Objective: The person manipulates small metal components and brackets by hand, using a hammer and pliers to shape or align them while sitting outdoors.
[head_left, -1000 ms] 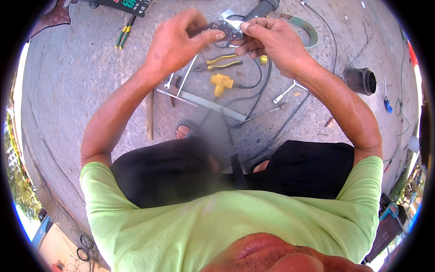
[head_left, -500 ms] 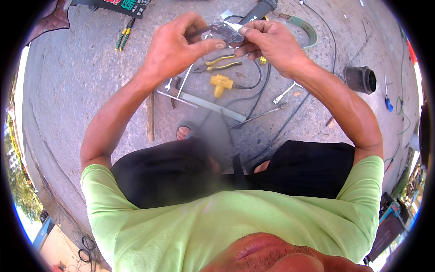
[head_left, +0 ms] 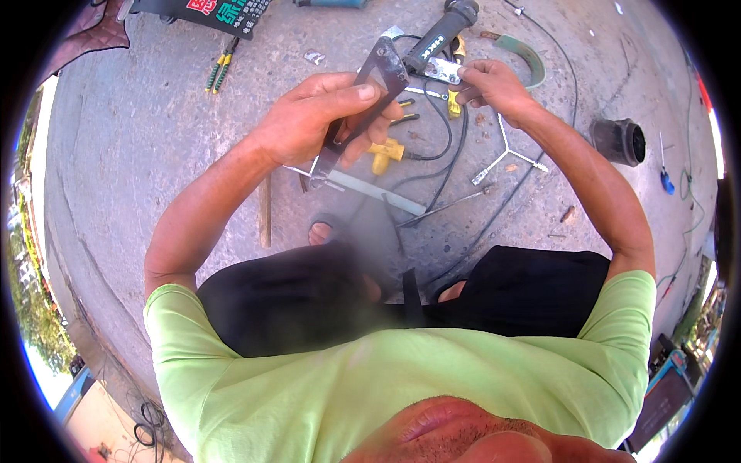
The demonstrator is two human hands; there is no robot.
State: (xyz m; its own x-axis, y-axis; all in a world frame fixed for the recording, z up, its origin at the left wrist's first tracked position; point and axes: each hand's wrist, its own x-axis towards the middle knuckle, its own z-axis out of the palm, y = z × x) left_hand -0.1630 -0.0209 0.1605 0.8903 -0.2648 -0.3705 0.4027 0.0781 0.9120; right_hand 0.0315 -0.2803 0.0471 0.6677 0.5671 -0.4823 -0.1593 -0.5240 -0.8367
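Gripping a dark slotted bar (head_left: 395,77) between thumb and curled fingers, the left hand (head_left: 320,108) holds it tilted, upper end slanting rightward. The right hand (head_left: 494,86) pinches a small shiny plate (head_left: 441,71) in its fingertips. Just below the left hand's fingers sits a yellow connector (head_left: 386,153); nearer the body than the right hand, a three-armed wrench (head_left: 505,153). Rough concrete floor (head_left: 154,139) spreads around. Both elbows bend outward, forearms angling inward.
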